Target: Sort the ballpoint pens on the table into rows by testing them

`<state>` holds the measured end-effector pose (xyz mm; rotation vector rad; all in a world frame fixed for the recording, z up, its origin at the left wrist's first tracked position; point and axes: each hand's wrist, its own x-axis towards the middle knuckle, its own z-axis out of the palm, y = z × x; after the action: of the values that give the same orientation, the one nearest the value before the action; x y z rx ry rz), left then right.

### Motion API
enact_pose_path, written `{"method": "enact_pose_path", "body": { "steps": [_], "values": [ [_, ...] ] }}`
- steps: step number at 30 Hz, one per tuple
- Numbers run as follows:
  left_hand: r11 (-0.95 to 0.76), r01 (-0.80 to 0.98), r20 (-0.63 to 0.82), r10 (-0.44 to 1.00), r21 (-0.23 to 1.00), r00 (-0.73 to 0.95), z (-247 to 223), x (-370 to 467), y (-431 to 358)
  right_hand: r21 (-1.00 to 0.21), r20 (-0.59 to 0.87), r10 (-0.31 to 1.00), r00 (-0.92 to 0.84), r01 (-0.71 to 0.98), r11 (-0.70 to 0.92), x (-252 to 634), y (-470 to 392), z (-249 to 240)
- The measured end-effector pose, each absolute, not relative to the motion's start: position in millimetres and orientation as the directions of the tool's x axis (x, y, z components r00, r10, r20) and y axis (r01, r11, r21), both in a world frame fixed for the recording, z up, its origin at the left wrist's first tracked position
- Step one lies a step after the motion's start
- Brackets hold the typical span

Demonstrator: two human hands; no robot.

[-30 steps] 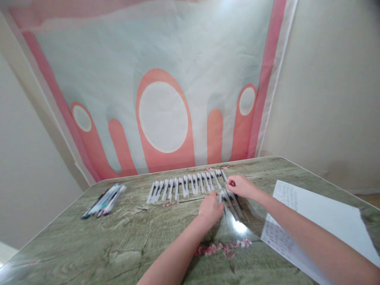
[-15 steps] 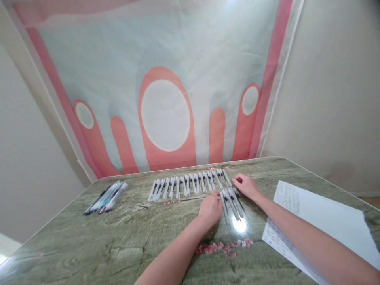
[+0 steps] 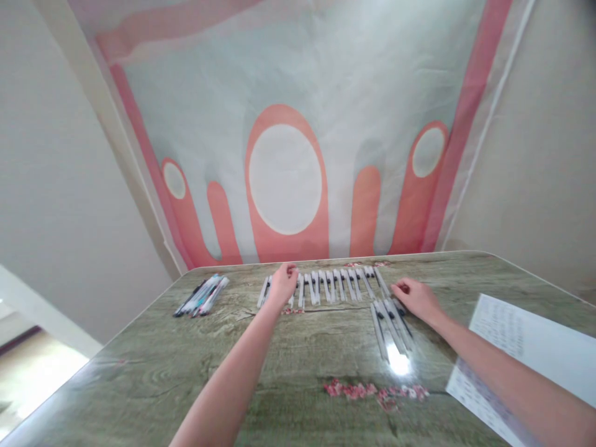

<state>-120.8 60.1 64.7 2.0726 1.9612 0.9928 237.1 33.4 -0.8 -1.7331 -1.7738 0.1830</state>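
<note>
Over the left part of a long row of clear, white-looking pens with black parts (image 3: pixel 342 285) is my left hand (image 3: pixel 284 284), its fingers curled toward the far edge. It covers some of the pens beneath it, and whether it grips one is hidden. My right hand (image 3: pixel 416 299) rests at the table's right, beside a smaller group of similar pens (image 3: pixel 391 323) lying in front of the row. Its thumb and fingers are bent together close to the group's top ends; anything held between them is too small to make out.
A loose pile of pens (image 3: pixel 202 295), some bluish, lies at the left of the wood-patterned table (image 3: pixel 153 385). Sheets of printed paper (image 3: pixel 535 347) lie partly under my right forearm. A printed backdrop (image 3: pixel 286 180) hangs behind the table.
My left hand has left the smaller pen group and moved left and away from me, onto the row. My right hand stays near the group. The view has turned slightly left.
</note>
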Motion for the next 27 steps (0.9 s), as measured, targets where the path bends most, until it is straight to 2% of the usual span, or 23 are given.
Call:
{"method": "enact_pose_path", "body": {
  "steps": [6,10,14,19,21,27],
  "values": [
    [0.156,0.912,0.388,0.868,0.379,-0.309,61.3,-241.7,52.4,-0.518,0.328,0.941,0.088,0.849,0.102,238.9,36.4,-7.9],
    [0.338,0.894,0.401,0.805,0.295,-0.437,60.0,-291.8,38.6,-0.513,0.318,0.944,0.091,0.854,0.091,240.4,38.7,-11.1],
    [0.436,0.865,0.418,0.757,0.247,-0.501,57.6,-311.3,30.8,-0.521,0.314,0.946,0.075,0.847,0.105,241.6,38.9,-11.0],
    [0.496,0.858,0.495,0.717,0.130,-0.490,54.0,-325.1,28.8,-0.509,0.312,0.949,0.057,0.853,0.116,242.3,38.1,-9.6],
    [0.530,0.841,0.459,0.724,0.106,-0.514,51.5,-334.8,30.6,-0.512,0.314,0.948,0.051,0.850,0.124,242.7,38.4,-10.0],
    [0.605,0.791,0.220,0.763,0.090,-0.608,36.7,-358.5,39.6,-0.508,0.328,0.944,0.042,0.850,0.138,242.6,38.5,-11.5]
  ]
}}
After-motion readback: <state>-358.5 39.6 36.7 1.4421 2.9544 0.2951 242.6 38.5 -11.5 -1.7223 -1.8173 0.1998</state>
